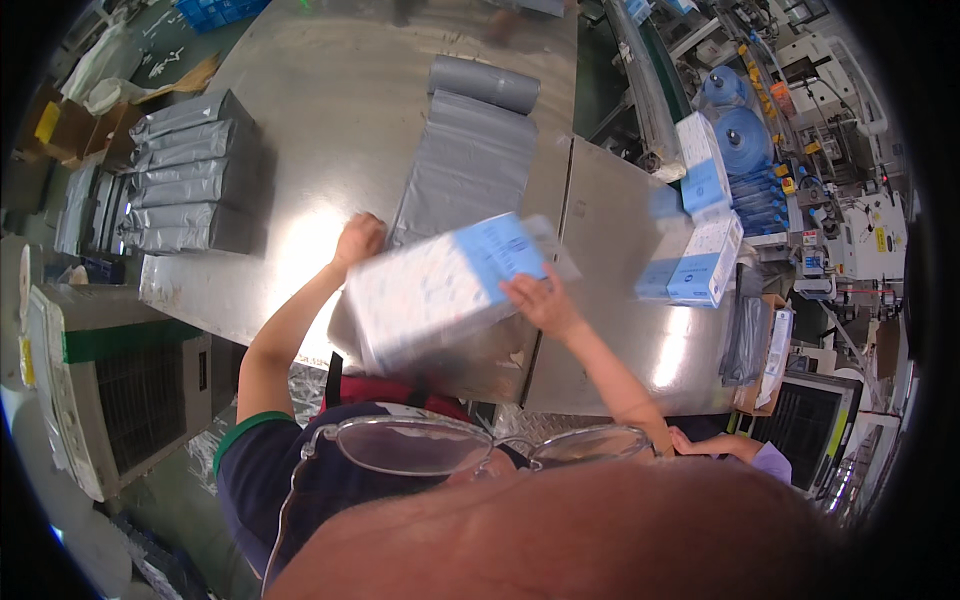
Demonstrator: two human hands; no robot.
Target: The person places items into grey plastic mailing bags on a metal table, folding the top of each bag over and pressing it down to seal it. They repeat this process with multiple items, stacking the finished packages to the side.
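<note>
A white-and-blue box-shaped package (430,290), smeared by motion and with clear film at its far right end, is tilted above the metal table before me. My right hand (540,300) grips its blue right end, fingers over the near edge. Just beyond the package's far left corner, my left hand (362,240) is closed, and whatever lies in its fingers is hidden. Beside that hand runs a flat grey plastic bag strip (465,155), its near end hidden by the package. The strip comes off a grey roll (485,84) farther back.
Several grey wrapped packs (190,180) stand in a row at the table's left. On the right-hand table (610,345) lie white-and-blue packages (708,260) and grey bags (745,330). Another person's hand (705,443) shows at lower right. Machinery with blue film rolls (742,140) stands beyond.
</note>
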